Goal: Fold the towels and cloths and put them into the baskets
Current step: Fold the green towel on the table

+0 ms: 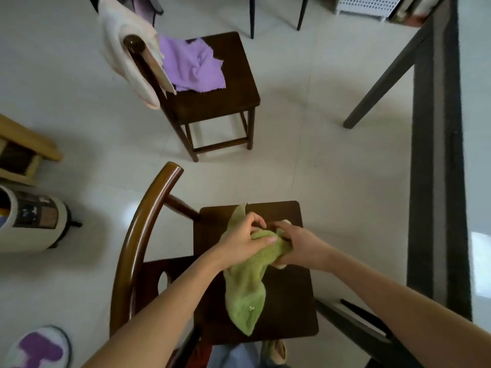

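A crumpled green towel (245, 290) lies on the seat of the near dark wooden chair (295, 309). My left hand (243, 239) grips the towel's upper part, thumb lying across the bunched cloth. My right hand (293, 244) grips the same bunch from the right, fingers curled into it. One towel end hangs toward me over the seat. A purple cloth (192, 65) lies rumpled on the far wooden chair (233, 83). A cream towel (127, 49) is draped over that chair's back.
A white fabric basket (29, 221) stands on the floor at the left, beside a light wooden stool (24, 152). A white perforated bin (366, 4) is at the top right. A dark table edge (435, 181) and its leg run along the right.
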The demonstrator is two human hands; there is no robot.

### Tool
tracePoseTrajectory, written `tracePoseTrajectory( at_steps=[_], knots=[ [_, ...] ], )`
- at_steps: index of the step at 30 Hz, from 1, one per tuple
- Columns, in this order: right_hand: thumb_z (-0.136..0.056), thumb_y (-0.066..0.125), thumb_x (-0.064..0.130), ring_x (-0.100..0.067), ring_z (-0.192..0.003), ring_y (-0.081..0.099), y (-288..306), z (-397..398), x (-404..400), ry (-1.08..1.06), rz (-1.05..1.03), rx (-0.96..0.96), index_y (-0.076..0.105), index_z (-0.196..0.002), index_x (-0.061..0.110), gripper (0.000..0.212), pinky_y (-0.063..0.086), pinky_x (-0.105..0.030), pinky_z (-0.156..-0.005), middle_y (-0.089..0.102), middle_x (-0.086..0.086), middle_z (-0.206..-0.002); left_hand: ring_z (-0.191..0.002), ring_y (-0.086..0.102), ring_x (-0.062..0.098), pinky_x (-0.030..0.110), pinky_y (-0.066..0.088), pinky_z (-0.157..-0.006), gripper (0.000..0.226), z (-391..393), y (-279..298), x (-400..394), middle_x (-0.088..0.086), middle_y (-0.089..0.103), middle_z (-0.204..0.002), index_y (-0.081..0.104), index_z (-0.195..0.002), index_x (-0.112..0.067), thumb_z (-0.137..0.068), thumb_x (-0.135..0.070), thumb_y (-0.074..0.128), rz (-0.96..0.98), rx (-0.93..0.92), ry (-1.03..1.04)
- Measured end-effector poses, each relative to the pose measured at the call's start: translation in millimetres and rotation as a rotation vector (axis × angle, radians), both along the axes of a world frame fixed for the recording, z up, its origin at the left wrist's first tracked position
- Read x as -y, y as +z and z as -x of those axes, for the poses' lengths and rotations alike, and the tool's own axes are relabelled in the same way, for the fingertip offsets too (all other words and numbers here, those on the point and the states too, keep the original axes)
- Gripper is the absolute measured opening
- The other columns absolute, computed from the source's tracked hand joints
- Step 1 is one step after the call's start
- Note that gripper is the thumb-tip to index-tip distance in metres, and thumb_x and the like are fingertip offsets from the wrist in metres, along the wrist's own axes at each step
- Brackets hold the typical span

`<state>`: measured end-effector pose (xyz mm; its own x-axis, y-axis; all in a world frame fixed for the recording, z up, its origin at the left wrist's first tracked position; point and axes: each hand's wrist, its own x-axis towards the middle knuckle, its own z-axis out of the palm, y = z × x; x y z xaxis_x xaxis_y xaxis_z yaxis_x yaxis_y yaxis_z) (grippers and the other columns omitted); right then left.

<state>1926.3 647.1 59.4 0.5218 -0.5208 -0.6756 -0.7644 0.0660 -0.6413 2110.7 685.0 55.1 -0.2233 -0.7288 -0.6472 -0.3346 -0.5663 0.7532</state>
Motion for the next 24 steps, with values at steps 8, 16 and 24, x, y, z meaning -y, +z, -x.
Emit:
tracePoseTrajectory(
  at_steps=[8,16,24],
  knots=[
    [-0.085,0.064,0.012,-0.007,-0.081,0.059,99,56,-26,0.061,0.08,0.02,0.065,-0.088,0.027,0.015,0.042,-0.016,-0.07,0.061,0.014,-0.082,-0.111,0.055,0.019,0.027,0.047,-0.089,0.064,17,109,-36,0.002,0.056,-0.126,0.048,-0.132,-0.018,-0.079,-0.042,0.074,0.072,0.51,-0.755],
    [-0.076,0.048,-0.007,-0.015,-0.072,0.048,207,159,-75,-0.158,0.279,-0.015,0.047,-0.075,0.013,0.02,0.038,-0.028,-0.064,0.05,0.0,-0.074,-0.071,0.053,0.012,0.027,0.043,-0.067,0.023,82,179,-46,-0.009,0.053,-0.072,0.053,-0.08,-0.022,-0.084,-0.04,0.067,0.292,0.822,-1.184],
    [-0.078,0.072,0.024,-0.018,-0.086,0.054,259,270,-129,-0.49,0.416,-0.089,0.049,-0.1,0.021,0.033,0.046,-0.029,-0.072,0.058,-0.001,-0.094,-0.068,0.05,0.012,0.021,0.038,-0.057,0.02,146,238,-36,-0.002,0.052,-0.075,0.051,-0.073,-0.019,-0.092,-0.018,0.056,0.469,0.521,-0.703]
  ],
)
